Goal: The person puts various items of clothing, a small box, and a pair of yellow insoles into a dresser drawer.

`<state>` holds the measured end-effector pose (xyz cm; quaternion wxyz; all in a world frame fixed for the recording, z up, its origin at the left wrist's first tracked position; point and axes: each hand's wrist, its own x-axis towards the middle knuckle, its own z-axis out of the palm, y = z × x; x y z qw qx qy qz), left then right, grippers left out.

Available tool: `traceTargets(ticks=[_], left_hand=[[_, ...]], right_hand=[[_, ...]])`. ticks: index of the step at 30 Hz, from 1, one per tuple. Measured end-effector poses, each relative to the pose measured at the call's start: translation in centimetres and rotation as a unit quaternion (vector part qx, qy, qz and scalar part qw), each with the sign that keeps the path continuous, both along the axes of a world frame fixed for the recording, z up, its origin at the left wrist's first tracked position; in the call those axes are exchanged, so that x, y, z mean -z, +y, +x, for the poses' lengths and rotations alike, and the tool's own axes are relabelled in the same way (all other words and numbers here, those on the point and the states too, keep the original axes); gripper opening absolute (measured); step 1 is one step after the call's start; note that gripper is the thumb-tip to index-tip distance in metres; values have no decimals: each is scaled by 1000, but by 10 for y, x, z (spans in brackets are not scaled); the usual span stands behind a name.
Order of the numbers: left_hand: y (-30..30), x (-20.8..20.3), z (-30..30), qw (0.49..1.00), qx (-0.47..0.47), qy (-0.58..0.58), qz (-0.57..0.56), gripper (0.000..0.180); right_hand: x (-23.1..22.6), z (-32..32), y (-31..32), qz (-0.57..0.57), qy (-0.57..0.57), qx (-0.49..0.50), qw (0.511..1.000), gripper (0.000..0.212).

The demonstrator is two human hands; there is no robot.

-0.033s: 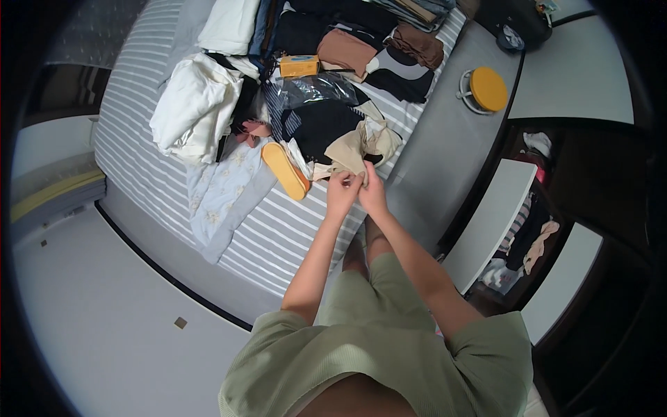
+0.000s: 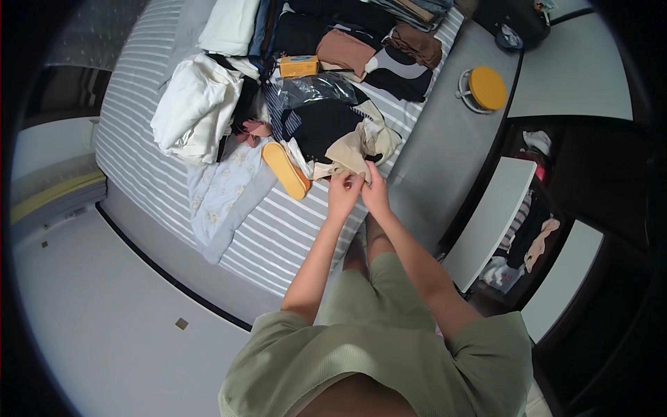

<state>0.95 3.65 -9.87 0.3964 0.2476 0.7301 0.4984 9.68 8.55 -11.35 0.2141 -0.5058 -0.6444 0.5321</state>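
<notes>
Close together at the bed's near edge, my left hand [image 2: 342, 193] and my right hand [image 2: 376, 190] pinch the lower edge of a beige cloth garment [image 2: 349, 150]. Its exact kind cannot be made out. Crumpled cream fabric [image 2: 382, 139] lies against it on the right, and a black garment [image 2: 319, 128] spreads out just beyond. Left of my hands, a yellow-orange slipper-shaped piece [image 2: 285, 170] rests on the striped bedsheet [image 2: 260, 243]. Some white cloth is tucked beside that piece. My fingertips partly hide the gripped edge.
Farther up the bed are a white bundle [image 2: 194, 111], a yellow box [image 2: 299, 66], clear plastic [image 2: 316, 89], and folded brown clothes [image 2: 345, 52]. A yellow round stool [image 2: 488, 89] stands right of the bed. Nearer me, an open drawer [image 2: 490, 219] holds clothes.
</notes>
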Motion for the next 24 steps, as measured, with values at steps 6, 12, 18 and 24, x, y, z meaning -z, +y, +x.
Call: traceTargets(ticks=[6,12,18,24], left_hand=[[-23,-38,23,998,1,64,27,47],[-37,-70,31,969,4,231,83,44],[-43,-85,52,961,93,240,99,35],[-38,-98,94,973,130,176,72,36]], right_hand=[[-35,37,-8,29,68,46,996,31],[-76,69,-30,51,54,31,997,30],[-87,114,-42,90,37,71,993,30],[-121,163,-43,233,-98,50,966,29]])
